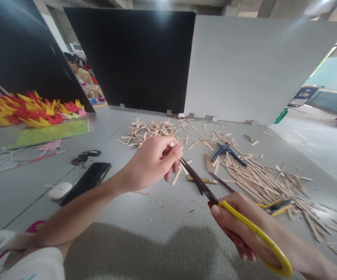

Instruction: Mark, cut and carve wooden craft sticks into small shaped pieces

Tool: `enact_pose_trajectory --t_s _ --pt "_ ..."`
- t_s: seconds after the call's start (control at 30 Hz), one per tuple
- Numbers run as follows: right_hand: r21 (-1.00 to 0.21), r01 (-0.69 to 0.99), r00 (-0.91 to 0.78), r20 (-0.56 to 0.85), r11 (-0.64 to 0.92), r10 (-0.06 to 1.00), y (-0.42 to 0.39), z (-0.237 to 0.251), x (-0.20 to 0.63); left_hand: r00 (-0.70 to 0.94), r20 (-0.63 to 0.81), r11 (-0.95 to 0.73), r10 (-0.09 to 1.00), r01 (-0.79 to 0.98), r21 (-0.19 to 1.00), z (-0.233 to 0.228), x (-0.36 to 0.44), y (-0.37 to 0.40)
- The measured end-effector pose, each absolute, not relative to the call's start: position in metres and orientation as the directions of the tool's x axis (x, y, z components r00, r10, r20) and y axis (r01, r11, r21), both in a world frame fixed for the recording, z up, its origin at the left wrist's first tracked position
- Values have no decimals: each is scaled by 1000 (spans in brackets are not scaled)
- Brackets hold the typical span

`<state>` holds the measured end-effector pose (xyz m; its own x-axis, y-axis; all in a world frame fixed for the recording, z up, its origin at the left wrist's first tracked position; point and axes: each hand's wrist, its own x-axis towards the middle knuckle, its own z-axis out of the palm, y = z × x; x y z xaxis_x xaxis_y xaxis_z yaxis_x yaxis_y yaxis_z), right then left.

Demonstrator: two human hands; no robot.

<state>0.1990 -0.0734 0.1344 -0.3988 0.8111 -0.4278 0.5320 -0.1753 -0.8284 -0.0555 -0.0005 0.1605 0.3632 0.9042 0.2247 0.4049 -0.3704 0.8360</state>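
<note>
My left hand (157, 157) is closed, thumb against fingers, around a small pale piece (172, 144) that looks like wood; most of it is hidden by the fingers. My right hand (238, 221) grips a pair of scissors (244, 224) with a yellow and a red handle. Their dark blades are slightly apart, and the tips reach up to the fingers of my left hand. Behind my left hand lies a heap of short wooden pieces (148, 130). Long flat wooden sticks (253, 179) are spread beyond my right hand.
On the right lie dark blue pliers (229, 152) and a yellow utility knife (278, 206). A phone (86, 182), a white earbud case (60, 191) and keys (81, 159) lie left. Red and yellow folded paper (31, 111) sits far left. Upright boards (133, 58) edge the table; a person (82, 74) is behind.
</note>
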Motion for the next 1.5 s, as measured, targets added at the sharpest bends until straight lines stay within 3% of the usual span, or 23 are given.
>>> enact_pose_trajectory --t_s 0.27,0.57,0.8,0.93,1.17,1.37,1.5 --pt "-837 542 -496 -387 -71 777 -72 132 202 406 186 -348 895 372 861 159 -56 3" --pt "-846 532 -436 -324 -50 839 -75 129 202 464 246 -386 851 237 891 149 -51 3" --pt "-824 563 -418 -347 -61 840 -74 128 203 501 276 -311 820 -14 950 141 -44 -1" --pt "-815 578 -424 -348 -46 836 -74 129 206 532 301 -320 791 -60 946 139 -45 2" --pt "-823 565 -494 -394 -58 775 -70 140 204 585 314 -427 748 63 902 143 -52 6" --pt "-802 586 -481 -460 -117 746 -68 142 202 589 306 -560 748 311 768 147 -57 8" --pt "-810 567 -476 -473 -153 742 -68 140 206 609 273 -536 745 301 789 147 -59 10"
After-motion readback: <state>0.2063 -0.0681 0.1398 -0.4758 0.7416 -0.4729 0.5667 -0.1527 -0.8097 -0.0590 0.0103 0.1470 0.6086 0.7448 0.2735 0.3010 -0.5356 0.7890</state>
